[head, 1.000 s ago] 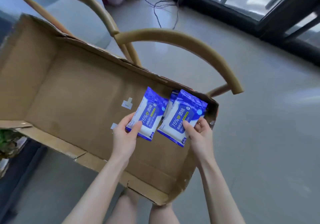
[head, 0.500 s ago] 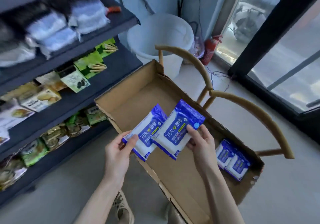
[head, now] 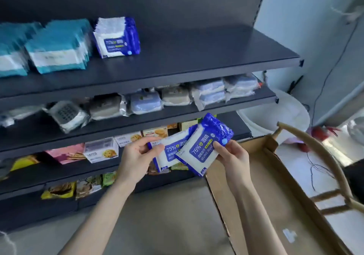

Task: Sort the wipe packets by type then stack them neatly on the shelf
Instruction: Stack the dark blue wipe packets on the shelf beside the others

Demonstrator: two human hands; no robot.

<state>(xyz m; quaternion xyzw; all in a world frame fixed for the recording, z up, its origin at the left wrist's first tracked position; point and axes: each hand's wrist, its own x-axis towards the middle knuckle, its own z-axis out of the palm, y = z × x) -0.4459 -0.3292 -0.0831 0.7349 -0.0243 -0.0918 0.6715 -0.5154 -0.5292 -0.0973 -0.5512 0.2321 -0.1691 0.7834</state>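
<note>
Facing dark shelving, left hand and right hand pinch overlapping "75% Alcohol Wipes" packets.

The top shelf is a dark board. At its left stand two stacks of teal-and-white packets, and just right of them is a row of blue-and-white wipe packets, upright and leaning back. The second shelf carries plastic-wrapped pads in grey and pale blue along its whole width. The third shelf holds biscuit boxes and a pink box. Snack bags sit on the lowest board.
</note>
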